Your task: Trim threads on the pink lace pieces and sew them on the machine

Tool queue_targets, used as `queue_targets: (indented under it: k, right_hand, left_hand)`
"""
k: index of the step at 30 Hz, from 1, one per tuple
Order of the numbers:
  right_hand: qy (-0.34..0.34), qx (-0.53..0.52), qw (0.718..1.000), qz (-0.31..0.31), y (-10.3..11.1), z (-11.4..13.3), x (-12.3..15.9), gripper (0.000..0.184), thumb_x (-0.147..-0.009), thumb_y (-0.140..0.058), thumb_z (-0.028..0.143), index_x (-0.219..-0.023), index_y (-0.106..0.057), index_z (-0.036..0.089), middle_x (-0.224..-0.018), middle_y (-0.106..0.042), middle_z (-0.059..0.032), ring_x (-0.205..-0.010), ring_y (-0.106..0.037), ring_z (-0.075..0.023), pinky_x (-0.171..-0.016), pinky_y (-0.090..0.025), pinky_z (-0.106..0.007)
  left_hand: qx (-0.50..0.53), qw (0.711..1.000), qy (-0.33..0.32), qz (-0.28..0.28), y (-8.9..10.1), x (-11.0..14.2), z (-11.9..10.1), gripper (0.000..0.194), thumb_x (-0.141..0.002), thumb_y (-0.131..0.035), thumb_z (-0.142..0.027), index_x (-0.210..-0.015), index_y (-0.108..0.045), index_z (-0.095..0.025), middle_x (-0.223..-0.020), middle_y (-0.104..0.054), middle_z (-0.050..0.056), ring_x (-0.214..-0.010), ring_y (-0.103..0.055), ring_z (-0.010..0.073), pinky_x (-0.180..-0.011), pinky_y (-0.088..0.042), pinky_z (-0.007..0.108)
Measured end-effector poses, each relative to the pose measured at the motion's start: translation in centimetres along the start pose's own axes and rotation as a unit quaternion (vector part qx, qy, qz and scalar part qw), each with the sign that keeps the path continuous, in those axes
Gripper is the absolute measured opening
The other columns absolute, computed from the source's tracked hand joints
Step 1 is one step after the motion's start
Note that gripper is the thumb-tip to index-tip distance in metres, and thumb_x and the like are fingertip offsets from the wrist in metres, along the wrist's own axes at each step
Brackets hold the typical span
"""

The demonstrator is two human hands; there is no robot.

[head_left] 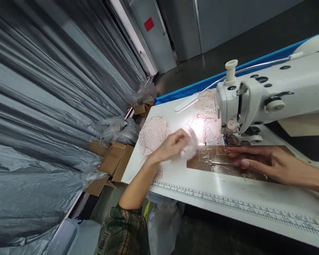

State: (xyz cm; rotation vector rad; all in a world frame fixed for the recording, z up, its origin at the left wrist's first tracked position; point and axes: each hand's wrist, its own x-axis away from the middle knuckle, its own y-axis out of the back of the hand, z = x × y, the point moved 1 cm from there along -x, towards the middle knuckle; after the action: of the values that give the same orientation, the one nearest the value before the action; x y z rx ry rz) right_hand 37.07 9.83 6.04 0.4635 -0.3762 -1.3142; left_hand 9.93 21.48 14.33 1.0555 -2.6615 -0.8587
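Observation:
My left hand (172, 145) is closed on a small piece of pale pink lace fabric (190, 147), smeared by motion, just above the white sewing table. My right hand (266, 161) lies over a brown tape-covered plate (212, 163), its fingers stretched toward the needle area of the white sewing machine (244, 99) and the thumb apart. Nothing shows in that hand. Under the machine's lamp sits a heap of pale pink lace (208, 129). Left of it, a further pile of pink lace pieces (154, 132) rests near my left forearm.
A ruler strip (228, 203) runs along the table's front edge. Over the bed reaches a lit lamp (186, 103) on a bendable neck. Open cardboard boxes (114, 161) with plastic bags stand left of the table, beside a grey curtain (42, 106). A plastic bag (163, 226) hangs below the front edge.

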Motion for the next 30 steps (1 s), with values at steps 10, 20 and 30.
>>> queue_targets:
  k: [10, 20, 30]
  right_hand:
    - [0.006, -0.111, 0.986, 0.122, 0.2, 1.9, -0.4, 0.031, -0.086, -0.059, 0.039, -0.103, -0.067, 0.014, -0.078, -0.059, -0.0021, -0.065, -0.050, -0.0130, -0.061, -0.044, -0.026]
    - [-0.012, -0.224, 0.951, 0.213, 0.6, 1.9, 0.4, 0.020, -0.086, -0.057, 0.031, -0.094, -0.064, 0.013, -0.072, -0.051, 0.0023, -0.061, -0.043, -0.0079, -0.055, -0.033, -0.021]
    - [-0.162, -0.178, 0.970, 0.045, 1.0, 0.2, -0.3, 0.031, -0.088, -0.055, 0.032, -0.114, -0.061, 0.017, -0.093, -0.068, -0.0066, -0.069, -0.064, -0.0126, -0.054, -0.053, -0.022]
  left_hand:
    - [-0.114, 0.956, -0.243, 0.117, -9.0, -2.8, -1.9, 0.048, -0.087, -0.056, -0.024, -0.134, -0.048, -0.019, -0.134, -0.055, 0.014, -0.128, -0.050, 0.0268, -0.108, -0.043, 0.047]
    - [0.002, 0.984, -0.018, 0.176, -6.0, -1.6, -1.5, 0.032, -0.093, -0.052, -0.042, -0.079, -0.065, -0.016, -0.060, -0.056, -0.001, -0.052, -0.048, 0.0089, -0.049, -0.038, 0.021]
    - [-0.402, 0.913, -0.050, 0.042, -2.8, -5.9, 2.2, 0.022, -0.092, -0.049, -0.033, -0.094, -0.064, -0.017, -0.082, -0.060, 0.005, -0.061, -0.052, 0.0135, -0.051, -0.032, 0.024]
